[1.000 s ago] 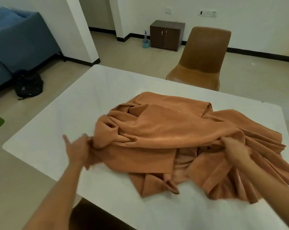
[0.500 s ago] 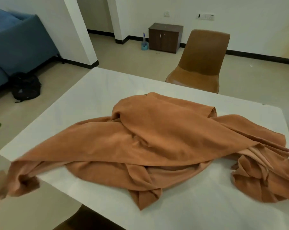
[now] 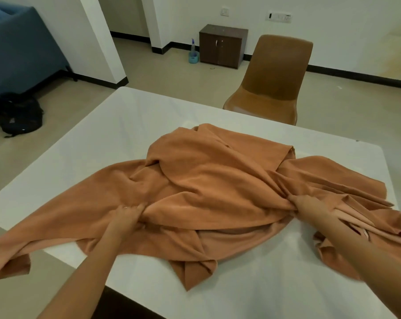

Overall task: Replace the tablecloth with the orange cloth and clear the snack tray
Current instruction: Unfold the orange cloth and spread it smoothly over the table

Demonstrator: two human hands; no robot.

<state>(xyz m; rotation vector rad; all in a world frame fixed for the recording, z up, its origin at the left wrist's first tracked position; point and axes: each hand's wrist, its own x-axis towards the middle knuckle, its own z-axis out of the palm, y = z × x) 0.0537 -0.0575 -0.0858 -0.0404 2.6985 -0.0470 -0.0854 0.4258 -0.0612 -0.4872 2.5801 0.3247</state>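
Left hand point(image 3: 128, 215), near left: fingers curled, bunching a fold of the orange cloth point(image 3: 217, 180). Right hand point(image 3: 307, 207), near right: fingers clamped on a gathered ridge of the same cloth. Cloth lies crumpled across the white table point(image 3: 125, 125) (one corner droops over the near-left edge). Brown chair point(image 3: 275, 77) stands beyond the far edge.

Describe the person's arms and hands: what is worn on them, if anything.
The left hand and right hand wear no gloves. The left arm and right arm are uncovered as far as the frame shows: no sleeve, watch or bracelet. A tiny glint on a left finger may be a ring.
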